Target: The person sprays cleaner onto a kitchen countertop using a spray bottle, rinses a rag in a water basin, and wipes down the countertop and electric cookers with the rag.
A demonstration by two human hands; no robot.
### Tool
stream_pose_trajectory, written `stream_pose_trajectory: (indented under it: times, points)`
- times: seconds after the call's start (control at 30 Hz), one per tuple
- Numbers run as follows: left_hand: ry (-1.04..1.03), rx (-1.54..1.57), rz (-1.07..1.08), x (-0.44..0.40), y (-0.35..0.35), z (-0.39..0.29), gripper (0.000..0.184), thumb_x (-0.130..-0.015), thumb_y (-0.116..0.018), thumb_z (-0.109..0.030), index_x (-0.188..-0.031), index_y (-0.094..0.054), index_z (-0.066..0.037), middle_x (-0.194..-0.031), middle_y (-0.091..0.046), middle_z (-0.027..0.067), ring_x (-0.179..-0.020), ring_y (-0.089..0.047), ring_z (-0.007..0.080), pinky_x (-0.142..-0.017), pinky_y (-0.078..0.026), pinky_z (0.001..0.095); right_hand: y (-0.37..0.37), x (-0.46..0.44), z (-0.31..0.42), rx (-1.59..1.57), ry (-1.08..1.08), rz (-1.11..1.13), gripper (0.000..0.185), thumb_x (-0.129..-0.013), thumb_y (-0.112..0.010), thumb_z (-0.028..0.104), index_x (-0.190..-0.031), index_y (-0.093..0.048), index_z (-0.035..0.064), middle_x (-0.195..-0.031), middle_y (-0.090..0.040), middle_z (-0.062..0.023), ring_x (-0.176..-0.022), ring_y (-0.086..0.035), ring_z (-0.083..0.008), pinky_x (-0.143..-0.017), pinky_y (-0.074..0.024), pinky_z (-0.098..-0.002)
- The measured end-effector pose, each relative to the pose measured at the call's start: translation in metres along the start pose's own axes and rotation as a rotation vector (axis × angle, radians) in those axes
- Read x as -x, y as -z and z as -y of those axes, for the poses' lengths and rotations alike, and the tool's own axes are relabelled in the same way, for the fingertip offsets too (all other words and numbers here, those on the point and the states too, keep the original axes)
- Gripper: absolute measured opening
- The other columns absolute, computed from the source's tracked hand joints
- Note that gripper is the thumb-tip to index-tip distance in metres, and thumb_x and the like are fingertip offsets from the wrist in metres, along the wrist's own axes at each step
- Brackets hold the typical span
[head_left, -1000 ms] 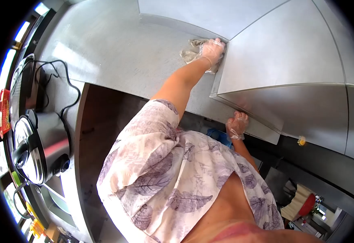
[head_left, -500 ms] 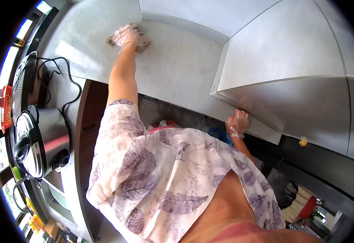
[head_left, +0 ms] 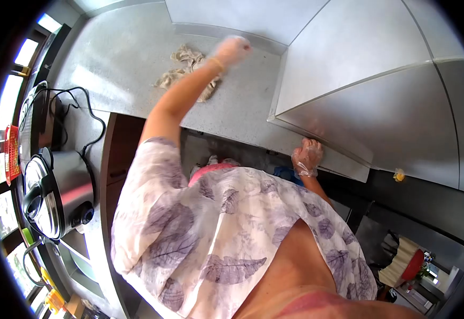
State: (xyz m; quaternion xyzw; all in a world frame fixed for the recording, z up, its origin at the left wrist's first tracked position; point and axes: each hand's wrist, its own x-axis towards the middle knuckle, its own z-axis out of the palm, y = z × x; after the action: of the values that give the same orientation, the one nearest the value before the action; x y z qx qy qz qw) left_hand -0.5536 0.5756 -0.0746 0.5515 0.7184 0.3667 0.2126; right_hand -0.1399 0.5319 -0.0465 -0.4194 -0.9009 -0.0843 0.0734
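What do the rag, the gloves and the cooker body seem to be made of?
Rag: fabric, perhaps cotton; matte, with soft crumpled folds.
Gloves: probably thin plastic; see-through, with glossy wrinkles.
Cooker body: likely satin metal, given its grey sheen.

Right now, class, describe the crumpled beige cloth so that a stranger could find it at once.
Find the flat grey countertop in the picture's upper left. On it, below and left of the wearer's blurred left hand, lies the crumpled beige cloth, the only loose, folded fabric on that surface.
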Motion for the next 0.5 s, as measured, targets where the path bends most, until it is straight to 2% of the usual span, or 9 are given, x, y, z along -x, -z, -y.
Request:
stream_pose_trajectory:
  times: [0.1,0.2,0.3,0.33,0.37,0.5]
  points:
    - [0.075,-0.067,-0.023,-0.026,-0.045,-0.008,0.04,-0.073,-0.069,-0.037,-0.095,-0.066,-0.004,-0.099,-0.065,0.0131,-0.089,-0.062,0.0272,-0.081,-0.05,0.0375,-0.005,0.001,-0.003,-0.024,0.021,-0.052,0.021,-0.065,-0.055,0.017,-0.082,-0.058,0.0048,-0.086,-0.057,-0.0156,-0.088,-0.052,-0.0349,-0.077,-0.0434,-0.0484]
    - [0.266,-0.148,-0.017,-0.035,-0.053,-0.024,0.033,-0.076,-0.062,-0.029,-0.096,-0.066,-0.003,-0.109,-0.062,0.0167,-0.101,-0.059,0.0317,-0.087,-0.047,0.0392,-0.009,0.002,-0.007,-0.026,0.035,-0.015,0.022,-0.064,-0.055,0.017,-0.083,-0.057,0.0047,-0.087,-0.056,-0.0156,-0.088,-0.052,-0.0357,-0.077,-0.0426,-0.0492]
    - [0.213,-0.064,0.03,-0.056,-0.062,0.004,0.035,-0.074,-0.063,-0.029,-0.098,-0.066,-0.004,-0.11,-0.062,0.017,-0.104,-0.058,0.0322,-0.089,-0.046,0.0398,-0.003,0.002,-0.002,-0.02,0.011,-0.019,0.025,-0.062,-0.054,0.012,-0.086,-0.057,0.005,-0.087,-0.056,-0.0159,-0.086,-0.051,-0.0348,-0.078,-0.0424,-0.0472]
    - [0.097,-0.166,0.069,-0.078,-0.084,0.038,0.037,-0.073,-0.063,-0.029,-0.1,-0.065,-0.004,-0.111,-0.061,0.0173,-0.105,-0.057,0.0325,-0.089,-0.046,0.04,-0.001,0.003,-0.001,-0.022,0.01,-0.025,0.025,-0.062,-0.054,0.012,-0.086,-0.057,0.0051,-0.087,-0.056,-0.016,-0.086,-0.051,-0.0348,-0.078,-0.0423,-0.0475]
    - [0.097,-0.164,0.093,-0.081,-0.084,0.041,0.038,-0.073,-0.063,-0.029,-0.101,-0.065,-0.004,-0.111,-0.061,0.0176,-0.106,-0.057,0.0327,-0.09,-0.046,0.0401,0.0,0.003,0.0,-0.026,0.01,-0.034,0.024,-0.062,-0.054,0.012,-0.085,-0.057,0.0053,-0.086,-0.056,-0.0161,-0.085,-0.051,-0.0349,-0.077,-0.0423,-0.0478]
    - [0.259,-0.142,0.092,-0.046,-0.046,-0.015,0.041,-0.074,-0.063,-0.029,-0.106,-0.063,-0.003,-0.114,-0.06,0.019,-0.107,-0.056,0.0337,-0.091,-0.045,0.0407,-0.007,0.002,-0.004,-0.044,-0.006,0.002,0.022,-0.065,-0.055,0.017,-0.084,-0.057,0.005,-0.094,-0.057,-0.0169,-0.09,-0.052,-0.0372,-0.078,-0.0426,-0.051]
